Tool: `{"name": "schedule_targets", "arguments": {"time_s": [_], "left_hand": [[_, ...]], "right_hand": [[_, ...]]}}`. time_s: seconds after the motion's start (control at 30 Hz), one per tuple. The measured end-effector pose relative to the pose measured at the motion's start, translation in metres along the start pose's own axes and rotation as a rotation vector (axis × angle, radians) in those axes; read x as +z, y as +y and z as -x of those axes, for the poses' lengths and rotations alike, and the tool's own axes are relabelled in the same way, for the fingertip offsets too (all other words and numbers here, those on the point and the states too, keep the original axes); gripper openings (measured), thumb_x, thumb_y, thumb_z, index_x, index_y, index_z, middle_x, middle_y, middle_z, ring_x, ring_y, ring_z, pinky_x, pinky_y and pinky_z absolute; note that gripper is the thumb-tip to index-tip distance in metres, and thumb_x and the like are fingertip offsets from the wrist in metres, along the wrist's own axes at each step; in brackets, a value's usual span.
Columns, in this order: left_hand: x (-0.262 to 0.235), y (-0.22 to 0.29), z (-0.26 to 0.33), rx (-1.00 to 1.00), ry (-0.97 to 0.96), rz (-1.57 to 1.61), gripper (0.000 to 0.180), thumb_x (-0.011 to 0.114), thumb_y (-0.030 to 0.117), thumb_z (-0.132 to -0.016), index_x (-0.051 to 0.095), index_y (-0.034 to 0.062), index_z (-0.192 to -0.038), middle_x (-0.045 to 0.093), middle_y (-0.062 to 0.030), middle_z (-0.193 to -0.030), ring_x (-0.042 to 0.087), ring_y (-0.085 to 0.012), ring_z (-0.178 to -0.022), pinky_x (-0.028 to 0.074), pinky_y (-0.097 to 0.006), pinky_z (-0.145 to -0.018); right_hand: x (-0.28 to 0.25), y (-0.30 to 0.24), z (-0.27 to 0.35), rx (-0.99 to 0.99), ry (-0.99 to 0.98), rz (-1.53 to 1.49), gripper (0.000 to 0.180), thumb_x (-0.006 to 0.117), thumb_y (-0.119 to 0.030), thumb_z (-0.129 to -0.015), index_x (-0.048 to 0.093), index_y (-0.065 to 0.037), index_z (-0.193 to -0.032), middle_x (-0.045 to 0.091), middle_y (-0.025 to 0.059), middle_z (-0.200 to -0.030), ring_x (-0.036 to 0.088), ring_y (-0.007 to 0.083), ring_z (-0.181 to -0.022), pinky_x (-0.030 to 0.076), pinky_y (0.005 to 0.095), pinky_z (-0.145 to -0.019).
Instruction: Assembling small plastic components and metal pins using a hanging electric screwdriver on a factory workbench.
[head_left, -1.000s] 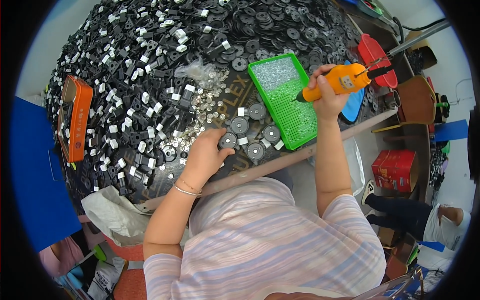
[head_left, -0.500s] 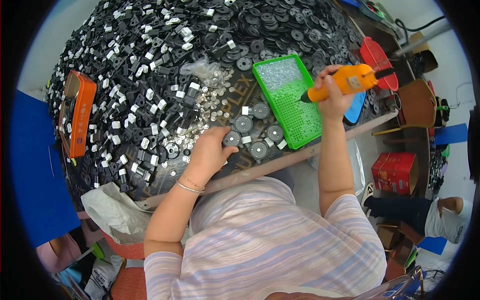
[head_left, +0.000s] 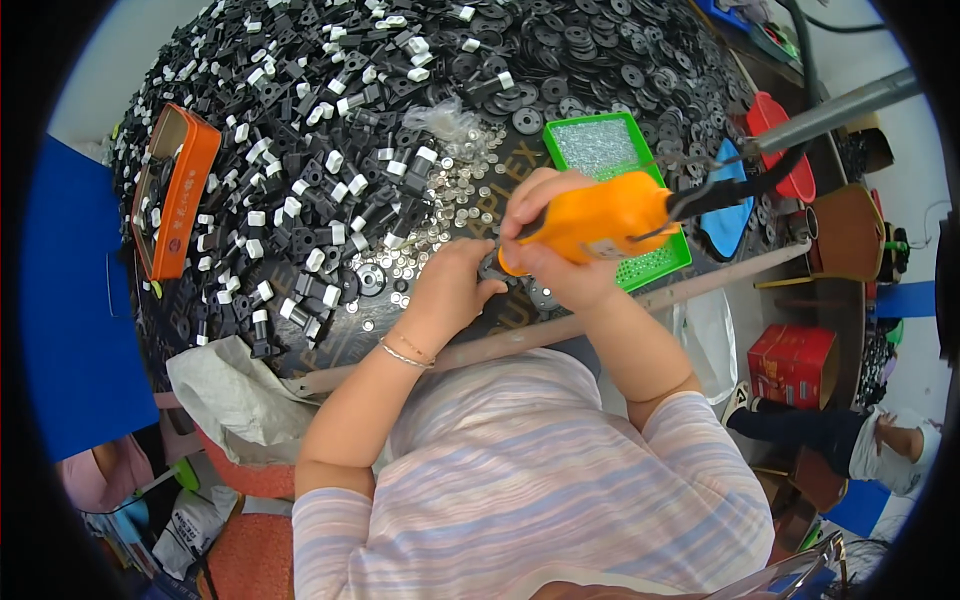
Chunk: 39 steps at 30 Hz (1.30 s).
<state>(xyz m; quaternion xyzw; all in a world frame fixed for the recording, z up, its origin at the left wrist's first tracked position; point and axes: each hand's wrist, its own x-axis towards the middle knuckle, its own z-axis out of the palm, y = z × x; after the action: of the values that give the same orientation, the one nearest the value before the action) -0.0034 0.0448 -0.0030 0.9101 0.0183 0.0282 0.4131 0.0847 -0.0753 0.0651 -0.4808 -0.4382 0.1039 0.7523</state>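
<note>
My right hand (head_left: 562, 265) is wrapped round an orange electric screwdriver (head_left: 610, 212), whose front end points down and left beside my left fingertips. My left hand (head_left: 450, 292) grips a small black round disc part (head_left: 490, 268) on the table between thumb and fingers. The screwdriver's nose is over this disc; whether its bit touches a screw is hidden. Part of another disc (head_left: 543, 297) shows under my right hand. Behind the screwdriver lies a green tray (head_left: 588, 118) with many small silvery screws and a perforated green section, partly covered by the tool and hand.
Piles of black parts with white ends (head_left: 330, 180) and black discs (head_left: 560, 55) cover the far table. Small silver round pieces (head_left: 440, 215) lie centrally. An orange box (head_left: 186, 195) stands left; blue (head_left: 727, 205) and red (head_left: 765, 115) trays lie right. A person stands far right.
My right hand has brought the screwdriver left from over the green tray to the disc at my left hand. My left hand keeps its hold. The whole view has shifted slightly.
</note>
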Motion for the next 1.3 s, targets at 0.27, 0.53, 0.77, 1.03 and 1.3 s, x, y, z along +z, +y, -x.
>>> {"name": "schedule_targets", "arguments": {"time_s": [0.27,0.53,0.77,1.03,1.3], "left_hand": [[-0.002,0.002,0.001,0.018,0.049,0.052,0.032,0.073,0.007,-0.062,0.058,0.0012,-0.09,0.059,-0.0143,-0.082,0.054,-0.0337,-0.082,0.044,-0.04,-0.073],[0.0,0.003,0.0,-0.022,-0.007,-0.005,0.035,0.073,0.008,-0.062,0.059,0.0,-0.093,0.06,-0.0151,-0.085,0.055,-0.0339,-0.084,0.044,-0.04,-0.074],[0.0,0.004,0.001,-0.052,0.031,-0.04,0.048,0.077,0.015,-0.062,0.058,-0.0025,-0.103,0.061,-0.0166,-0.093,0.059,-0.0311,-0.083,0.047,-0.035,-0.073],[-0.003,0.008,0.001,-0.128,-0.028,-0.019,0.048,0.075,0.017,-0.063,0.058,-0.0019,-0.104,0.06,-0.017,-0.095,0.056,-0.0326,-0.09,0.046,-0.038,-0.077],[0.001,0.006,0.0,-0.114,-0.004,-0.029,0.048,0.076,0.018,-0.063,0.058,-0.0021,-0.103,0.06,-0.0176,-0.097,0.056,-0.0331,-0.091,0.046,-0.038,-0.079]], "right_hand": [[0.013,0.007,0.002,0.097,-0.033,0.006,0.023,0.064,0.0,-0.069,0.05,-0.002,-0.088,0.052,0.0109,-0.08,0.052,0.0127,-0.065,0.045,0.0222,-0.055],[0.005,0.008,-0.007,-0.008,-0.075,-0.02,0.025,0.066,-0.001,-0.067,0.051,-0.001,-0.088,0.053,0.0105,-0.08,0.052,0.0152,-0.068,0.045,0.0245,-0.058],[-0.066,-0.035,-0.02,-0.154,0.145,-0.049,0.026,0.061,-0.006,-0.075,0.047,0.0,-0.097,0.05,0.013,-0.085,0.053,0.0186,-0.063,0.045,0.0276,-0.057],[-0.137,-0.015,0.013,-0.091,0.557,0.216,0.022,0.058,0.003,-0.072,0.05,0.0,-0.093,0.055,0.0114,-0.078,0.054,0.017,-0.059,0.045,0.0271,-0.057],[-0.145,-0.011,0.017,-0.087,0.56,0.233,0.028,0.062,0.006,-0.07,0.048,0.0,-0.094,0.057,0.0089,-0.076,0.056,0.0134,-0.056,0.048,0.0249,-0.052]]}}
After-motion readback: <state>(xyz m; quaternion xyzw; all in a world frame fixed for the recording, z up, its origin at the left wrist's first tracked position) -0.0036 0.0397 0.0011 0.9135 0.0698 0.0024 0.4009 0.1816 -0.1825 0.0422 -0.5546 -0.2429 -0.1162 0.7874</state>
